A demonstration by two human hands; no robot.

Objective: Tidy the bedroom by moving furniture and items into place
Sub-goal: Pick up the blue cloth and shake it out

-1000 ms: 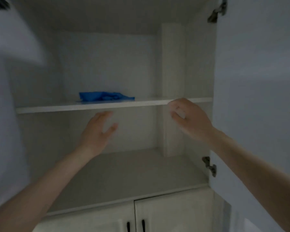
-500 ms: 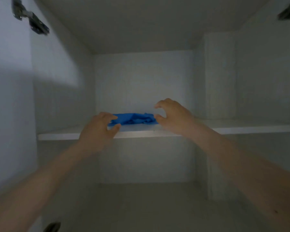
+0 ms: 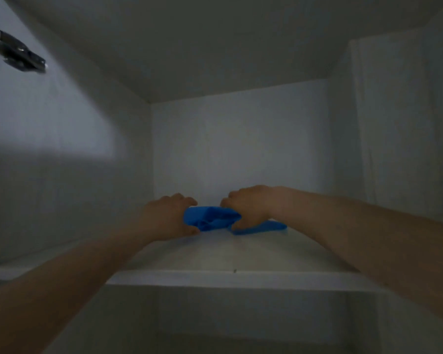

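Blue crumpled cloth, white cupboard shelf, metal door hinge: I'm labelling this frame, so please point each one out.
blue crumpled cloth (image 3: pixel 210 218), head view, bunched middle between the hands
white cupboard shelf (image 3: pixel 241 278), head view, front edge
metal door hinge (image 3: pixel 18 56), head view, dark arm

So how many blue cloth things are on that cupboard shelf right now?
1 that I can tell: a crumpled blue cloth far back on the shelf, gripped by the left hand and right hand. They may hide more.
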